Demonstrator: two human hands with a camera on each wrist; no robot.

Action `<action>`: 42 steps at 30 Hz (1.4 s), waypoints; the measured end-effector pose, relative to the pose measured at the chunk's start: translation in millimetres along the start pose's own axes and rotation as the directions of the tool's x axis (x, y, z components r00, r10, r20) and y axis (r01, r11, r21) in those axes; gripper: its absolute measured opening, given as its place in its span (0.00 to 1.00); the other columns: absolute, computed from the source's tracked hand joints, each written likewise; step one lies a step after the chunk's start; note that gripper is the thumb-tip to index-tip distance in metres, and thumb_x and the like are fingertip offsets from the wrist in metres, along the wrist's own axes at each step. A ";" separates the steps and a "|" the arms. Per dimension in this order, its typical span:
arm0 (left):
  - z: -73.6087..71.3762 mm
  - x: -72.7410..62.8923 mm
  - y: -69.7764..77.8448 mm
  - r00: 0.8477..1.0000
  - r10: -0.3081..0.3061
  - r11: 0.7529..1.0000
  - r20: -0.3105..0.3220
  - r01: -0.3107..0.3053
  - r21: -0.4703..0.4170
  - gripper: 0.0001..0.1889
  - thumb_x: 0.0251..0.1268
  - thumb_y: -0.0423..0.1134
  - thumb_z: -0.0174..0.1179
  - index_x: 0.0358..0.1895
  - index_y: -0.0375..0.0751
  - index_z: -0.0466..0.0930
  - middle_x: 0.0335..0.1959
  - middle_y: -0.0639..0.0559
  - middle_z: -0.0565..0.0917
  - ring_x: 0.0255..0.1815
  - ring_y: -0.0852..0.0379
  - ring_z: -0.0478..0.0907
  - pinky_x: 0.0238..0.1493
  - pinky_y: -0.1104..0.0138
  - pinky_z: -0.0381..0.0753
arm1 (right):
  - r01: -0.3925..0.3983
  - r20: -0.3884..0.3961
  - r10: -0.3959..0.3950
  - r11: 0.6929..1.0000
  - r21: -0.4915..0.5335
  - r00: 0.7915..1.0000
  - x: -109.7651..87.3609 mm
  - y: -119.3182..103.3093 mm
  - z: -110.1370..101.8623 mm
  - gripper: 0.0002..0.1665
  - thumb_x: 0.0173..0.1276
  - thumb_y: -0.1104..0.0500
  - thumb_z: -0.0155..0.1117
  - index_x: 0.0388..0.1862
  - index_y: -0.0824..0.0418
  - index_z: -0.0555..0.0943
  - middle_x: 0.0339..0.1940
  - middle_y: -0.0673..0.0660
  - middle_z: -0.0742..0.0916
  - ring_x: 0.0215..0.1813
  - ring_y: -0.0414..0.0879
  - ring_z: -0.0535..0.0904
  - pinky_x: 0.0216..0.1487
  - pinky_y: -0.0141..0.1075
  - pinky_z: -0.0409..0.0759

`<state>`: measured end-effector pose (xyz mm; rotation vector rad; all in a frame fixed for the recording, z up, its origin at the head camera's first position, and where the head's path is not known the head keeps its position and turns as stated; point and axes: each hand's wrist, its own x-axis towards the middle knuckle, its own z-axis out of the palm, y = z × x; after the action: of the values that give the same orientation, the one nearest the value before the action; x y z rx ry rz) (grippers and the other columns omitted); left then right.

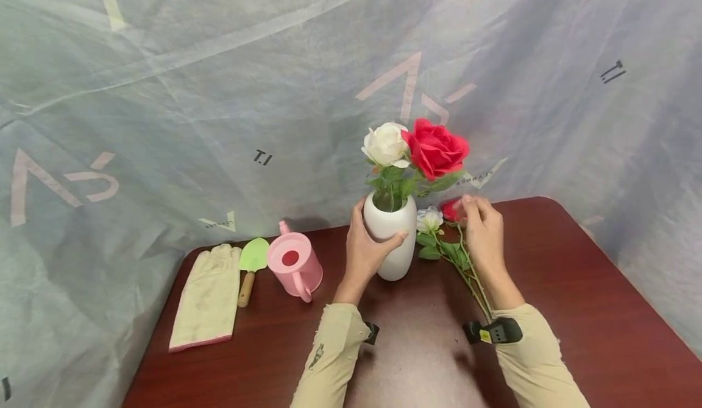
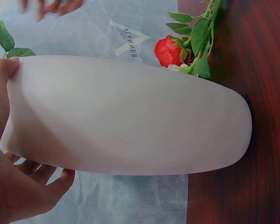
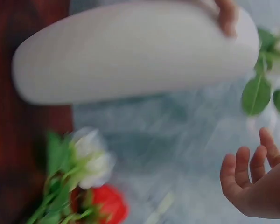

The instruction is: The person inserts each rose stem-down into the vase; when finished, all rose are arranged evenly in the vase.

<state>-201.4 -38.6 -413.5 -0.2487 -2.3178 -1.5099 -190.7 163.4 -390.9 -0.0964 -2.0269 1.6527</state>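
Observation:
A white vase [image 1: 390,243] stands upright on the table, with a white rose [image 1: 386,145] and a red rose [image 1: 437,150] in its mouth. My left hand [image 1: 363,254] grips the vase near the top, thumb on the near side and fingers around the far side. To the right of the vase, my right hand [image 1: 485,237] is raised with loosely bent fingers. Nothing shows between those fingers in the right wrist view. Beside the vase lie another white rose [image 1: 429,218] and red rose [image 1: 450,210], their leafy stems pointing toward me and partly behind the right hand.
Left of the vase is a pink watering can [image 1: 307,268]. Farther left lie a green trowel [image 1: 253,254] with a wooden handle and a pair of cream gloves [image 1: 209,295]. A printed grey sheet [image 1: 307,91] hangs behind the dark red table [image 1: 417,347].

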 end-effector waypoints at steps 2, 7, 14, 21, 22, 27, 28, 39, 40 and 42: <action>0.0 -0.1 0.4 1.000 -0.005 1.000 0.004 0.005 -0.001 0.47 0.39 0.52 0.73 0.67 0.52 0.59 0.55 0.56 0.73 0.49 0.58 0.73 0.45 0.59 0.74 | -0.065 0.024 0.067 0.996 -0.054 0.997 -0.8 14.2 -12.8 0.20 0.73 0.53 0.49 0.39 0.70 0.79 0.33 0.59 0.80 0.33 0.40 0.76 0.34 0.28 0.76; -1.1 -0.6 1.0 1.000 -0.006 1.000 0.006 0.006 0.000 0.47 0.39 0.52 0.73 0.67 0.52 0.58 0.56 0.56 0.73 0.50 0.58 0.73 0.46 0.59 0.73 | -0.106 0.184 0.175 0.936 -0.334 0.967 -2.1 50.4 -48.7 0.20 0.73 0.52 0.47 0.48 0.67 0.77 0.36 0.64 0.83 0.31 0.43 0.79 0.30 0.31 0.76; -2.9 -1.9 -0.2 1.000 -0.010 1.000 0.013 0.010 0.011 0.48 0.40 0.53 0.73 0.68 0.53 0.57 0.57 0.55 0.72 0.51 0.56 0.72 0.47 0.57 0.73 | -0.021 0.445 0.283 0.861 -0.508 0.850 -11.0 94.7 -73.9 0.14 0.70 0.59 0.51 0.45 0.69 0.76 0.29 0.60 0.83 0.30 0.49 0.79 0.27 0.38 0.73; -3.8 -2.9 -1.0 1.000 -0.013 1.000 0.006 0.013 0.009 0.48 0.39 0.52 0.73 0.67 0.52 0.58 0.56 0.54 0.73 0.50 0.55 0.73 0.47 0.56 0.73 | 0.008 0.511 0.324 0.839 -0.544 0.796 -20.2 118.9 -67.2 0.12 0.63 0.62 0.59 0.40 0.71 0.77 0.28 0.58 0.84 0.27 0.45 0.78 0.26 0.38 0.73; -3.9 -3.1 -0.9 1.000 -0.012 1.000 0.006 0.012 0.008 0.48 0.39 0.52 0.73 0.67 0.52 0.58 0.56 0.54 0.73 0.50 0.55 0.73 0.46 0.57 0.73 | 0.022 0.511 0.319 0.833 -0.553 0.798 -20.7 120.6 -66.0 0.12 0.61 0.63 0.60 0.39 0.72 0.77 0.27 0.58 0.84 0.27 0.45 0.78 0.26 0.38 0.73; -3.8 -3.9 -0.2 1.000 -0.013 1.000 0.004 0.013 0.005 0.48 0.39 0.51 0.73 0.67 0.52 0.58 0.55 0.54 0.73 0.50 0.56 0.73 0.46 0.57 0.73 | 0.100 0.525 0.281 0.805 -0.585 0.803 -22.0 125.5 -62.0 0.14 0.52 0.64 0.67 0.34 0.71 0.77 0.24 0.57 0.83 0.28 0.50 0.79 0.29 0.43 0.75; -3.7 -3.8 -0.2 1.000 -0.015 1.000 0.005 0.015 0.007 0.48 0.39 0.51 0.73 0.67 0.52 0.58 0.56 0.55 0.73 0.50 0.56 0.73 0.46 0.58 0.73 | 0.119 0.531 0.271 0.799 -0.589 0.803 -21.8 126.3 -61.8 0.14 0.51 0.64 0.68 0.33 0.71 0.76 0.24 0.57 0.83 0.28 0.51 0.79 0.29 0.44 0.75; -1.3 -1.4 0.3 1.000 -0.008 1.000 0.008 0.008 0.009 0.47 0.39 0.53 0.73 0.67 0.53 0.58 0.55 0.55 0.73 0.50 0.56 0.73 0.46 0.57 0.73 | -0.135 0.550 0.364 0.901 -0.412 0.751 -19.0 123.9 -79.4 0.15 0.62 0.68 0.58 0.43 0.80 0.74 0.36 0.69 0.82 0.36 0.55 0.81 0.32 0.43 0.80; -1.0 -1.0 0.1 1.000 -0.007 1.000 0.007 0.007 0.013 0.47 0.39 0.53 0.73 0.67 0.53 0.58 0.55 0.55 0.73 0.50 0.56 0.73 0.46 0.57 0.73 | -0.186 0.559 0.378 0.910 -0.371 0.738 -18.2 123.4 -82.1 0.17 0.64 0.67 0.57 0.46 0.81 0.72 0.40 0.71 0.81 0.40 0.57 0.80 0.35 0.43 0.81; -0.8 -0.9 0.5 1.000 -0.006 1.000 0.004 0.006 0.017 0.47 0.39 0.53 0.73 0.67 0.53 0.58 0.55 0.55 0.73 0.50 0.56 0.73 0.46 0.57 0.73 | -0.270 0.581 0.396 0.917 -0.295 0.711 -16.2 123.2 -87.6 0.22 0.68 0.64 0.55 0.52 0.83 0.69 0.48 0.74 0.78 0.47 0.58 0.78 0.40 0.44 0.80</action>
<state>-200.3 -39.1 -413.1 -0.2411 -2.3357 -1.4933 -171.4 267.0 -500.5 0.0385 -2.8254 1.8777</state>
